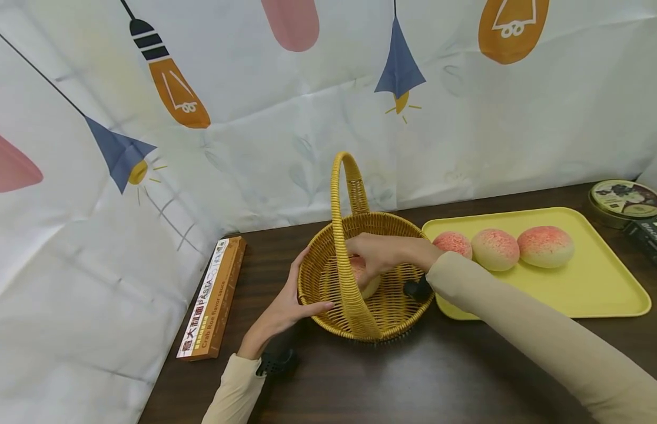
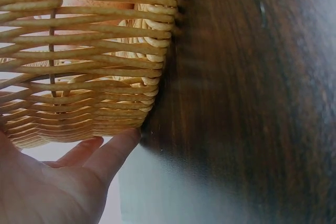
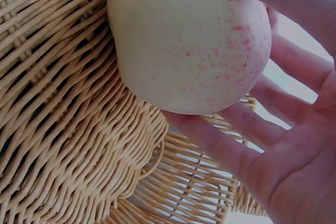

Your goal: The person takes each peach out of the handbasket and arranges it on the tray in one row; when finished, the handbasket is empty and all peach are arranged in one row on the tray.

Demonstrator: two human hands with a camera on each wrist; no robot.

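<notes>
A yellow wicker basket [image 1: 394,321] with a tall arched handle stands on the dark table. At its left side my left hand [image 1: 284,306] holds the rim, thumb over the edge and the other fingers along the outer wall. My right hand [image 1: 381,254] reaches down inside the basket and grips a peach [image 3: 184,45], pale with red speckles. In the right wrist view, its fingers curl around one side of the peach, close to the woven wall. The handle partly covers the peach in the head view.
To the right, a yellow tray [image 1: 604,288] bears three more peaches [image 1: 495,250] in a row, the nearest partly behind the right sleeve. A pasta box [image 1: 214,300] lies at left. A round tin [image 1: 625,200] and a dark box [image 1: 651,235] stand far right. Patterned cloth [image 1: 318,135] hangs behind.
</notes>
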